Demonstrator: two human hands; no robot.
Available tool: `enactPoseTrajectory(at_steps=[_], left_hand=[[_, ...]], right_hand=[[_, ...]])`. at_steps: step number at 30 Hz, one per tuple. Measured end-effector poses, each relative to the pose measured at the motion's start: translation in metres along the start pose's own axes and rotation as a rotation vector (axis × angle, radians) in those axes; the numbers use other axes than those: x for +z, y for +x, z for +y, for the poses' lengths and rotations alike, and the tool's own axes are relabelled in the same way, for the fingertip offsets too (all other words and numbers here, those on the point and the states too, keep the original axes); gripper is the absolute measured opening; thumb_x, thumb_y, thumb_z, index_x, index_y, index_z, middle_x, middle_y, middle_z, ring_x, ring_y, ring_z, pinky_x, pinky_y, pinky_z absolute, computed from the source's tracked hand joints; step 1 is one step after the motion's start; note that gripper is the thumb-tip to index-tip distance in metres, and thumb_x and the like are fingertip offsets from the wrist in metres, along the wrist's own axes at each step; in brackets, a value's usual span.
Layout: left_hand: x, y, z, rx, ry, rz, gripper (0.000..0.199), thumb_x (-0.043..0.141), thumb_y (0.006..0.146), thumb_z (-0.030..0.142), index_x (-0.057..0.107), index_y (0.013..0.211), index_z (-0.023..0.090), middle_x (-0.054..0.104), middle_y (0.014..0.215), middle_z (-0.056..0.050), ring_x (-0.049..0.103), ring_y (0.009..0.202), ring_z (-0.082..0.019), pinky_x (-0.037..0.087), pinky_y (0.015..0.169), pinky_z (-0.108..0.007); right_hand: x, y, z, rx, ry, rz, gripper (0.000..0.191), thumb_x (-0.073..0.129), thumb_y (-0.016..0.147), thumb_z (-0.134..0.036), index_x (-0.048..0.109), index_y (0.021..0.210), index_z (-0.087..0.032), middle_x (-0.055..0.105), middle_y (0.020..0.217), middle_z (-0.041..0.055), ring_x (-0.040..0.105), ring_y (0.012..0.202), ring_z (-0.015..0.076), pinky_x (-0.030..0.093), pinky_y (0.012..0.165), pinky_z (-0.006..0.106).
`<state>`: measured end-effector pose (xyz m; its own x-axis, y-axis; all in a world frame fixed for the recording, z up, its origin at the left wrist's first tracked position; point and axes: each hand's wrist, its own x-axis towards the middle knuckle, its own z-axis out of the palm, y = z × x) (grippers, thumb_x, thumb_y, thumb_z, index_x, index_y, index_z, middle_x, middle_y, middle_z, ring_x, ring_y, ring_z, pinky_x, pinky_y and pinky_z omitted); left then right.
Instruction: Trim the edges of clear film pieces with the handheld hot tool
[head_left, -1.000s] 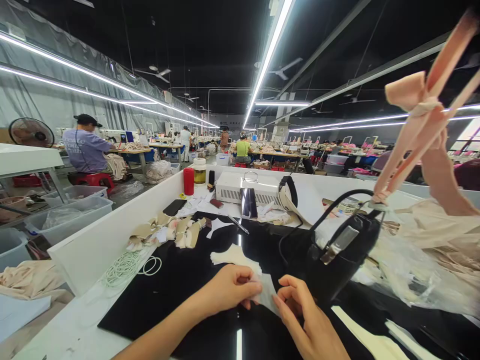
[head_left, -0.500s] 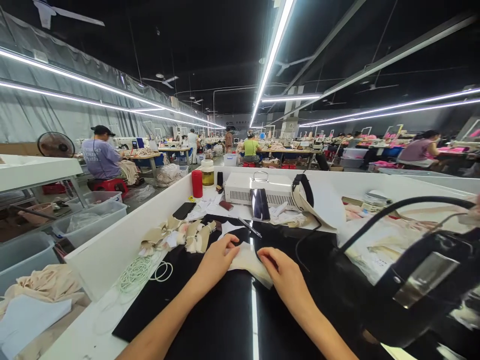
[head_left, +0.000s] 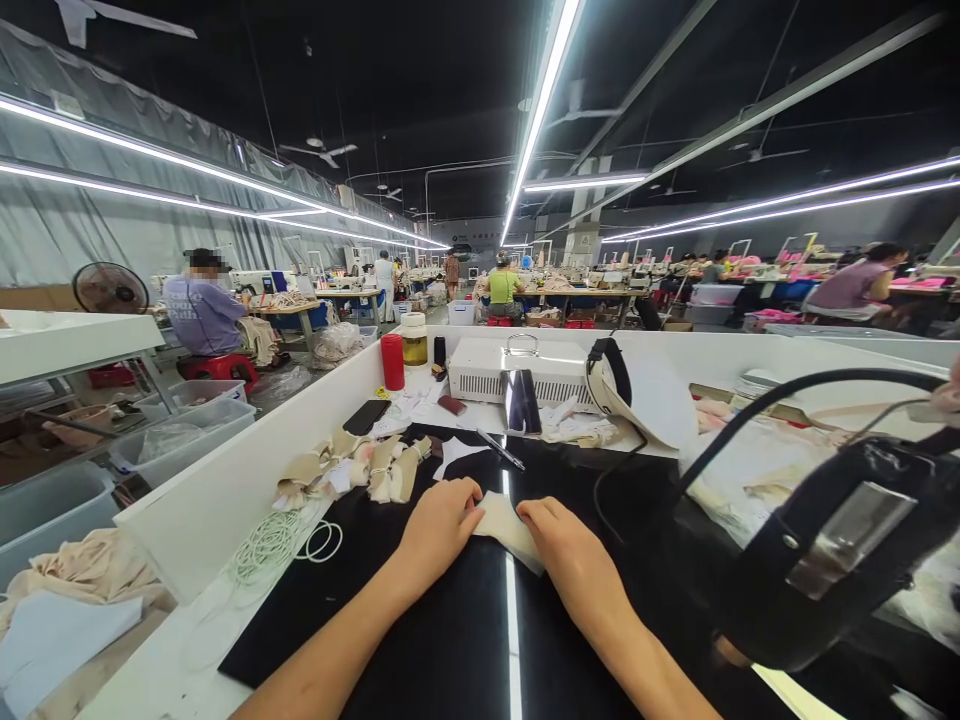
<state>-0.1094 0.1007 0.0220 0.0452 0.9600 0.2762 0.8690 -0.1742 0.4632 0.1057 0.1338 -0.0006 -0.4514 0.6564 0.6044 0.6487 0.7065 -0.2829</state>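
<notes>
A small cream stack of fabric pieces [head_left: 505, 522] lies on the glossy black board [head_left: 420, 640]. My left hand [head_left: 441, 522] pinches its left end between thumb and fingers. At its right end, my right hand [head_left: 568, 543] has its fingers closed on the edge, partly hiding it. Just beyond lie a white paper pattern piece [head_left: 454, 457] and a pen [head_left: 501, 449].
Rolled beige fabric bundles [head_left: 390, 472] and pale green elastic loops [head_left: 270, 545] sit at the left. Behind are a white vented box [head_left: 517, 370] and a propped phone [head_left: 521, 401]. A large black lamp-like device with a cable [head_left: 832, 550] stands close on the right.
My left hand has shifted slightly right, its thumb and fingers closing on the stack's left end. My right hand has closed in at the right end. The camera view has shifted a little.
</notes>
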Motion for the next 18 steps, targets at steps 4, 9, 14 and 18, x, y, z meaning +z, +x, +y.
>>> enactPoseTrajectory(at_steps=[4, 9, 14, 18], left_hand=[[0.005, 0.000, -0.005, 0.023, 0.048, 0.017, 0.011, 0.068, 0.097, 0.019, 0.069, 0.107, 0.024, 0.073, 0.103, -0.003, 0.069, 0.100, -0.024, 0.052, 0.094, -0.035], [0.004, -0.001, -0.011, 0.108, -0.017, 0.085, 0.015, 0.063, 0.096, 0.022, 0.070, 0.110, 0.023, 0.076, 0.114, -0.006, 0.072, 0.110, -0.026, 0.055, 0.103, -0.041], [-0.002, 0.002, -0.028, 0.183, -0.132, 0.180, 0.030, 0.054, 0.100, 0.047, 0.070, 0.112, 0.025, 0.076, 0.119, -0.010, 0.070, 0.117, -0.033, 0.053, 0.109, -0.050], [-0.011, -0.001, -0.029, 0.164, -0.108, 0.223, 0.037, 0.054, 0.101, 0.059, 0.072, 0.105, 0.026, 0.077, 0.112, -0.007, 0.072, 0.107, -0.032, 0.057, 0.097, -0.043]], right_hand=[[0.005, 0.002, -0.001, -0.071, -0.096, 0.014, 0.033, 0.051, 0.108, -0.010, 0.072, 0.089, -0.026, 0.072, 0.083, 0.0034, 0.068, 0.074, 0.0247, 0.049, 0.064, 0.034], [-0.013, 0.003, -0.028, -0.089, -0.199, 0.015, 0.023, 0.056, 0.108, -0.008, 0.074, 0.101, -0.020, 0.078, 0.108, 0.0106, 0.072, 0.095, 0.0284, 0.053, 0.076, 0.039], [-0.047, -0.031, -0.060, -0.149, -0.161, -0.094, 0.011, 0.068, 0.107, -0.020, 0.073, 0.100, -0.026, 0.081, 0.100, -0.0021, 0.075, 0.093, 0.0181, 0.052, 0.077, 0.032], [-0.089, -0.085, -0.055, -0.146, -0.055, -0.118, 0.015, 0.068, 0.107, -0.025, 0.073, 0.092, -0.026, 0.081, 0.083, -0.0082, 0.075, 0.075, 0.0108, 0.053, 0.070, 0.026]])
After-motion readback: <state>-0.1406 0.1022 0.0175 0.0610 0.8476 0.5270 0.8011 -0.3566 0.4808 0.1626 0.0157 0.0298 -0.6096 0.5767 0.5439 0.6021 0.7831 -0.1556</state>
